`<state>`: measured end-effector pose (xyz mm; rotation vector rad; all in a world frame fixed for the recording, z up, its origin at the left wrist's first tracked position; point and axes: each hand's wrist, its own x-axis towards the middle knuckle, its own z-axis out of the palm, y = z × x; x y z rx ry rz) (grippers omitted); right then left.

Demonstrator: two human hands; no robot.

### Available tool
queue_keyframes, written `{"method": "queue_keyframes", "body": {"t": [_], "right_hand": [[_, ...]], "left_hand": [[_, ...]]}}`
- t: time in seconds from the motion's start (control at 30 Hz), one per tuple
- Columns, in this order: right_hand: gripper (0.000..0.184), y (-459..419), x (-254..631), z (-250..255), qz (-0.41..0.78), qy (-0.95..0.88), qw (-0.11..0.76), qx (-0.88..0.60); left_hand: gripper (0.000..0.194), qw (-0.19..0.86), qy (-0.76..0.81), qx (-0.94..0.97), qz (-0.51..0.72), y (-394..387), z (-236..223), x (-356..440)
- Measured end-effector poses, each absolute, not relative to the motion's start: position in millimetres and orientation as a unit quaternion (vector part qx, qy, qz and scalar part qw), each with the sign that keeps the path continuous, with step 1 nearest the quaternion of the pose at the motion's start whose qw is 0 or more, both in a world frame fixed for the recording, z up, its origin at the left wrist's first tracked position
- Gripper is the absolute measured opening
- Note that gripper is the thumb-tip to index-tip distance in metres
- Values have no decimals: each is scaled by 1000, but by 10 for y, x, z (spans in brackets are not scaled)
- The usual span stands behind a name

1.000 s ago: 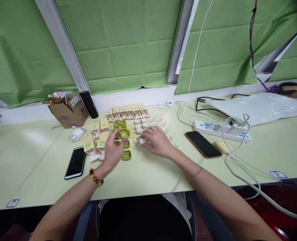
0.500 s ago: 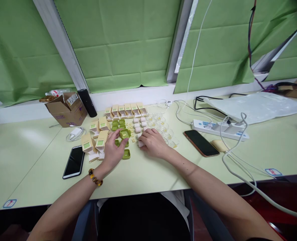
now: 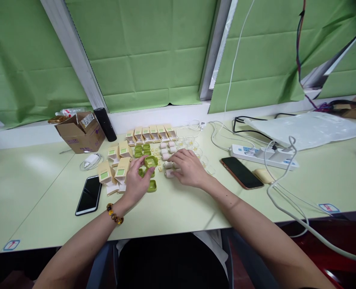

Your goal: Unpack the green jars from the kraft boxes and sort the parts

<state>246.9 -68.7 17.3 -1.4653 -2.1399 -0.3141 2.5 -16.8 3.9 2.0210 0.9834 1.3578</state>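
Note:
My left hand point(image 3: 138, 176) is closed on a small green square dish point(image 3: 151, 161), gripping it by its sides just above the table. Under and behind it lie more green dishes point(image 3: 151, 186). My right hand point(image 3: 188, 166) hovers over the pale cylinders point(image 3: 169, 173), its thumb and fingers apart; whether a fingertip touches one, I cannot tell. Small yellow pieces point(image 3: 155, 152) lie between the dishes and the cylinders. Clear cups point(image 3: 197, 151) stand behind and to the right of my right hand, partly hidden by it.
Small open cartons point(image 3: 150, 134) stand along the back, others point(image 3: 105, 174) at the left. Phones point(image 3: 88, 194) point(image 3: 241, 172) lie on both sides. A power strip point(image 3: 263, 156) with cables is at the right; a cardboard box point(image 3: 81, 134) and black cylinder point(image 3: 104, 124) at back left.
My right hand has lifted slightly and its fingers have spread, moving a little right, so more of the nearest cylinders show. The left hand keeps the green dish in nearly the same place.

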Motion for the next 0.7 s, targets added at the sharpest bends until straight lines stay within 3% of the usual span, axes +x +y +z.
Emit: {"method": "queue_keyframes", "body": {"t": [0.13, 0.23, 0.5, 0.57, 0.7], "right_hand": [[14, -703, 2482, 209, -121, -745, 459, -469], [18, -760, 2388, 221, -87, -721, 546, -418], [65, -925, 1942, 126, 92, -710, 581, -387], [65, -940, 1858, 92, 105, -707, 579, -393], [42, -938, 1819, 44, 127, -697, 590, -388]], "left_hand": [[44, 256, 323, 747, 521, -164, 30, 28], [44, 239, 278, 755, 544, -157, 14, 23], [46, 138, 223, 778, 571, -207, -20, 29], [44, 107, 216, 787, 568, -248, -7, 37], [35, 63, 204, 805, 554, -327, 48, 46]]}}
